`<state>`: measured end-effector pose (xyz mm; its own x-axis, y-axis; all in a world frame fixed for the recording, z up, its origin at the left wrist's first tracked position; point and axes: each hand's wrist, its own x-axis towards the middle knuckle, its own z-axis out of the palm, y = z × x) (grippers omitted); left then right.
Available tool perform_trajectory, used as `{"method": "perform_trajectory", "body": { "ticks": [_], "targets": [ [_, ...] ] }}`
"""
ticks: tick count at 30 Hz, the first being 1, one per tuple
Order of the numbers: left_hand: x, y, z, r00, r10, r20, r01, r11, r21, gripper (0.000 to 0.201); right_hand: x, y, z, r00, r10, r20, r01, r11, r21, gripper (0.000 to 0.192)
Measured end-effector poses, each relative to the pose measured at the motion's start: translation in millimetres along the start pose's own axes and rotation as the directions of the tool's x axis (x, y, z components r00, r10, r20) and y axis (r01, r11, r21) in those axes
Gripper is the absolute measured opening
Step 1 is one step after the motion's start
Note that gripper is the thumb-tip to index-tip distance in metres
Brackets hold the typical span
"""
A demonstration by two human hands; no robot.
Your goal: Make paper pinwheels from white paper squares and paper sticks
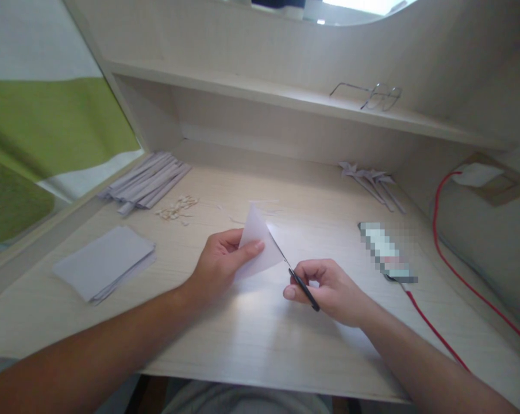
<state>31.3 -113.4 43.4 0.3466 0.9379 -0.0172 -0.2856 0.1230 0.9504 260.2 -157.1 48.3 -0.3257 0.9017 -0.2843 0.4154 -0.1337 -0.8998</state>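
Observation:
Between the thumb and fingers of my left hand is a white sheet of paper, its pointed corner facing up and away from me. My right hand grips a pair of scissors by their black handles. The scissor blades lie along the paper's right edge; whether they are parted I cannot make out. Thin paper strips lie on the desk just beyond the sheet.
To the left are a stack of paper, rolled paper sticks and small pale pieces. Paper pinwheels on sticks lie at the back right. A phone with a red cable is on the right; glasses rest on the shelf.

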Motion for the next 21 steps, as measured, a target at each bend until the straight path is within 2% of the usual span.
{"method": "perform_trajectory", "body": {
  "ticks": [10,21],
  "targets": [
    [2.4,-1.4,-2.0,0.999,-0.041,0.021,0.040,0.998,0.039,0.021,0.2,-2.8,2.2,1.000,0.016,0.001,-0.016,1.000,0.024,0.045],
    [3.1,-3.1,-1.1,1.000,-0.021,-0.008,0.022,0.999,0.048,0.028,0.7,-1.3,3.3,1.000,-0.003,-0.024,0.003,1.000,-0.005,0.044]
  ]
}}
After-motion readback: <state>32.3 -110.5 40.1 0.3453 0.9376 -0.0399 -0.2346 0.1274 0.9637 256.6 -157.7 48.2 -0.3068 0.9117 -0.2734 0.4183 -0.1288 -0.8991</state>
